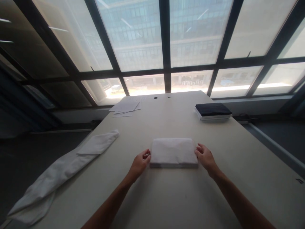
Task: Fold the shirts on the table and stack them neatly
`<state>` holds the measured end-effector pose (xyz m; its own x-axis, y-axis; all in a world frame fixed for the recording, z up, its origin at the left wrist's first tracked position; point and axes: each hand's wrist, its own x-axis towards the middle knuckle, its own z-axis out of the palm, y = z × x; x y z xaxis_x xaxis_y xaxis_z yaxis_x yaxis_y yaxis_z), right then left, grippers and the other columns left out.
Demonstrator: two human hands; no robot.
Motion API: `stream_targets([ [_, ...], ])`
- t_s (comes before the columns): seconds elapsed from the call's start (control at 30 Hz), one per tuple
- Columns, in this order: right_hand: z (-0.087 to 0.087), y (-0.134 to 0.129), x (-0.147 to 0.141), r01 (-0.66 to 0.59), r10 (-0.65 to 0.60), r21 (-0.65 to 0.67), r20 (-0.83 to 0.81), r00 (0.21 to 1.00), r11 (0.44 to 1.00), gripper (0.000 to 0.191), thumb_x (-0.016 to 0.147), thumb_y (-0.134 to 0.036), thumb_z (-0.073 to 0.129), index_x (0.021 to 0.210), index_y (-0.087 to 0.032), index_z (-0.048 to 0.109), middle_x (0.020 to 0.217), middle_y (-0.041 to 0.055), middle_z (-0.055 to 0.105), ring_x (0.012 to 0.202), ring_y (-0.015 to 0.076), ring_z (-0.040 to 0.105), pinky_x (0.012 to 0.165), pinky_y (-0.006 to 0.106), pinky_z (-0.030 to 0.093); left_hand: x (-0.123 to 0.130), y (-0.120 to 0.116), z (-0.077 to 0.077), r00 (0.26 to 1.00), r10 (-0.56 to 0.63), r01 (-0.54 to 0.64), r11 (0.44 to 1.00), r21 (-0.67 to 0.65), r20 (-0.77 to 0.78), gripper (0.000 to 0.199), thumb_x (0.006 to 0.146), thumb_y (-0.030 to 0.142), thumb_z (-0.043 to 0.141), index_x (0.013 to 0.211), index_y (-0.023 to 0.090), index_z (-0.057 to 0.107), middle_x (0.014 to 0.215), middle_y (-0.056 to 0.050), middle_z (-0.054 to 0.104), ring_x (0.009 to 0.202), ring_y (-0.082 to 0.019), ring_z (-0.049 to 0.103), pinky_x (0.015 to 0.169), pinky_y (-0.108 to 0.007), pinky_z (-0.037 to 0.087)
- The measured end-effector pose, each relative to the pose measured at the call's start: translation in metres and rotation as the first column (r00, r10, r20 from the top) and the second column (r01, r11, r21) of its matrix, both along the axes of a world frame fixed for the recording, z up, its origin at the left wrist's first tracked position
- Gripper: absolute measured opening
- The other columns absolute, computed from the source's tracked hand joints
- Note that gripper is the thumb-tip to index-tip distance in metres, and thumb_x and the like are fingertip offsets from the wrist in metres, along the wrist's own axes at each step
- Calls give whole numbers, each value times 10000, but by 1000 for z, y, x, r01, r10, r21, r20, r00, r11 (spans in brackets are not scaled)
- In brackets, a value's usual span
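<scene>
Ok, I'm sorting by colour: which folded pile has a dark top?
The far-right pile, dark on top; the bundle between left hand and right hand is white.

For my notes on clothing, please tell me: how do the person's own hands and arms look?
The ungloved left hand and ungloved right hand continue into bare forearms, with no sleeve, watch or bracelet visible. Whether rings are worn, I cannot tell.

Both hands [141, 161] [204, 156] apart, fingers curled, forearms reaching forward

Hands [141, 161] at both ends of folded white cloth [173, 151].
</scene>
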<state>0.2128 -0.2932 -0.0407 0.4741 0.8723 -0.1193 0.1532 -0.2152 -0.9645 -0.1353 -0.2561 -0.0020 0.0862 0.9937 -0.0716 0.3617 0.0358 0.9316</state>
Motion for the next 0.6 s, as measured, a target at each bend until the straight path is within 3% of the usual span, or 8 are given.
stream_targets([
  [0.17, 22, -3, 4, -97, 68, -71, -335, 940, 993, 618, 728, -308, 720, 1313, -153, 592, 1203, 188, 704, 901, 250, 725, 678, 336, 578, 6, -3, 21, 982, -64, 97, 978, -187, 176, 568, 698, 395, 791, 1199, 138, 713, 1157, -145, 738, 1021, -288, 693, 826, -360, 555],
  [0.33, 36, -8, 5, -262, 198, -134, -368, 909, 956, 350, 722, -335, 731, 1004, -126, 724, 788, 80, 736, 598, 172, 631, 482, 240, 437, 9, 1, 33, 975, -192, 216, 940, -265, 112, 480, 738, 448, 735, 1094, 126, 746, 924, -75, 765, 851, -247, 683, 746, -320, 518],
  [0.47, 38, -13, 0, -334, 289, -97, -317, 903, 937, 358, 725, -391, 742, 949, -112, 743, 802, 68, 739, 641, 176, 622, 521, 240, 438, 14, -2, 29, 979, -176, 198, 935, -294, 98, 428, 737, 472, 737, 1015, 148, 750, 978, -88, 767, 948, -292, 682, 820, -357, 526],
  [0.6, 37, -15, -6, -348, 347, 57, -332, 877, 936, 430, 734, -402, 741, 1080, -148, 712, 957, 69, 756, 843, 236, 676, 685, 296, 526, 22, -10, 19, 987, -99, 123, 971, -204, 125, 536, 754, 468, 737, 1162, 130, 654, 1127, -131, 727, 1011, -302, 677, 865, -378, 537],
])
